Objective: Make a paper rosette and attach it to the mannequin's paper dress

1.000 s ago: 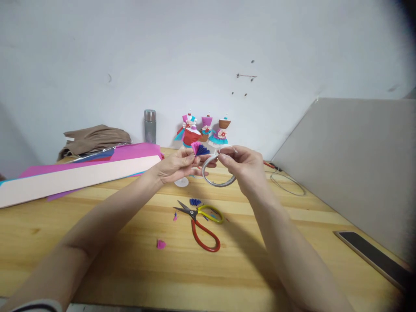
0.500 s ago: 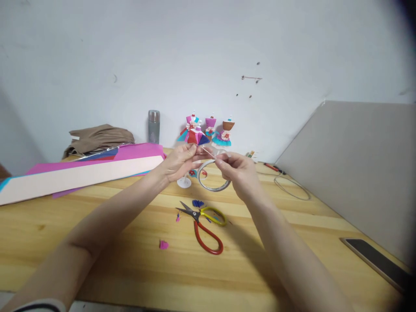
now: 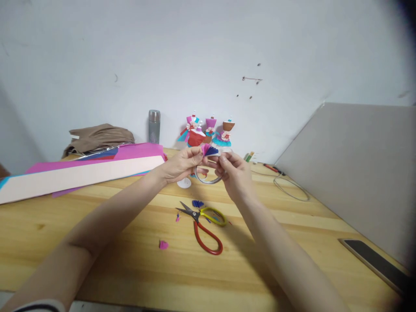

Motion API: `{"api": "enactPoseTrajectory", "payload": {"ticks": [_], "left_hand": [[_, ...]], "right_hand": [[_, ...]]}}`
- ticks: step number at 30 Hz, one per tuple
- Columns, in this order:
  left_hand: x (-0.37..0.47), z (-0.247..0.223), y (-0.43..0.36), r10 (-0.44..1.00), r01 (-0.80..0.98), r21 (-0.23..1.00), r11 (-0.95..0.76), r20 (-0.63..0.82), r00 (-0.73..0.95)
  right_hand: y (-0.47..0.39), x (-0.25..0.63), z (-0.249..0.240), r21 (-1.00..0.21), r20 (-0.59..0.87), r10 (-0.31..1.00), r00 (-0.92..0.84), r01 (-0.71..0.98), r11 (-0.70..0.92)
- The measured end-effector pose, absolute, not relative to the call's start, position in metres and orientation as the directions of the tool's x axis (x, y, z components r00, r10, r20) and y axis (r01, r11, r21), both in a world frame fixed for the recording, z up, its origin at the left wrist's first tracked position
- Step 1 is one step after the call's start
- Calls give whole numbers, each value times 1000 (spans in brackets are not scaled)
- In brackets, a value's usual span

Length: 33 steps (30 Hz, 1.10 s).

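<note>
So your left hand (image 3: 183,165) pinches the pleated fan (image 3: 211,150), probably so its folds don't spring loose, while your right hand (image 3: 237,170) grips the tape roll (image 3: 209,182) close by.

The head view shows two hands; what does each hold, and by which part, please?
The left hand pinches the pink and blue pleated paper at its pink side; the right hand holds the tape roll, apparently by its right side.
</note>
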<state>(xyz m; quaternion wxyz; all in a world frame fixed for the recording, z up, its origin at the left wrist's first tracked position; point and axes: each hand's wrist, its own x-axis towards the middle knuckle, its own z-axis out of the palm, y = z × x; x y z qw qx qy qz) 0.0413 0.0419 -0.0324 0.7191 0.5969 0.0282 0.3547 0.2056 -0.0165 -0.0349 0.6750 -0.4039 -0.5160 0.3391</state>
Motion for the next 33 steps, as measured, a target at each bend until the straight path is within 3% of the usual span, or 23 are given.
{"api": "enactPoseTrajectory", "payload": {"ticks": [6,10,12,14,17,21,24,28,33], "left_hand": [[40,-26,39,558,-303,917,-261,399,728],[44,-26,33,629,-195,882,-429,446,636],[46,-27,29,641,-87,828,-554,491,590],[47,-26,25,613,42,718,-695,560,556],[48,-26,21,546,196,534,-823,645,535],[48,-26,18,499,289,407,-866,677,542],[48,-28,19,490,316,374,-872,674,553],[48,-29,20,489,345,348,-871,667,562],[46,-26,17,484,312,370,-875,665,569]], "right_hand": [[-8,214,-40,-882,440,858,266,-53,469],[-15,223,-34,-761,620,658,427,123,637],[-24,227,-28,-680,726,597,343,224,698],[-34,228,-22,-605,791,595,143,333,724],[-45,224,-16,-467,788,607,-98,547,695],[-47,215,-16,-216,858,489,-159,751,624],[-45,213,-18,-115,888,420,-189,793,598],[-44,215,-18,-92,876,434,-211,810,580],[-44,215,-17,-200,837,522,-163,797,570]]}}
